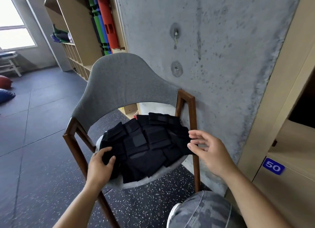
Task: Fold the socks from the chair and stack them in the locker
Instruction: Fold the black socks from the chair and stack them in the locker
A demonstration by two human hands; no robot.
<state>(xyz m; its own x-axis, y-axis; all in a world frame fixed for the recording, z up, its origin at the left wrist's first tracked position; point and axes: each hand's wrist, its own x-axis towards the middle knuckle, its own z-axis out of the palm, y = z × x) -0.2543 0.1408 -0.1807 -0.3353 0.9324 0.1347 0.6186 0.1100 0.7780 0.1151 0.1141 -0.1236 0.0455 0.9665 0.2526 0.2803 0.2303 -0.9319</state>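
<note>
A pile of several black socks (144,142) covers the seat of a grey chair (122,81) with a brown wooden frame. My left hand (100,166) grips the left edge of the pile, thumb on top and fingers curled over the fabric. My right hand (208,151) is at the pile's right edge, thumb and fingers pinching a black sock there. An open locker compartment (301,108) shows dark at the right edge of the view, above a closed door marked 50 (273,166).
A concrete wall (213,48) stands right behind the chair. Beige lockers run along the right. Wooden shelving with coloured mats (102,21) stands at the back left. My knee in grey camouflage trousers (204,210) is low right. Dark tiled floor spreads to the left.
</note>
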